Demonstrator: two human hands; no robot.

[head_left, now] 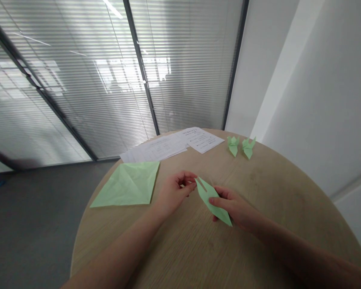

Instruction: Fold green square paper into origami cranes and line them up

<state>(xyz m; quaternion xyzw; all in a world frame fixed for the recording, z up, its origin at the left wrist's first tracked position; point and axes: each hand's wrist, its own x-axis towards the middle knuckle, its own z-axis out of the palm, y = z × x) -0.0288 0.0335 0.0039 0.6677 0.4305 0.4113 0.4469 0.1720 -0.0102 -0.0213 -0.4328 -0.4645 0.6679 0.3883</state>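
Observation:
A light green paper folded into a narrow diamond (212, 199), split by a slit at its far end, is held above the table. My right hand (230, 204) grips it by its right side, with the thumb on top and fingers beneath. At the far left tip, my left hand (180, 186) pinches the paper between thumb and fingers. Left of my hands lies a creased green paper sheet (129, 184), opened flat. Two finished-looking green origami cranes (233, 145) sit at the far right of the table.
Printed white sheets (203, 139) overlap along the far edge of the round wooden table (273, 188). Behind it stand glass panels with blinds (192, 80) and, to the right, a white wall (327, 88). Grey floor (33, 228) shows at the left.

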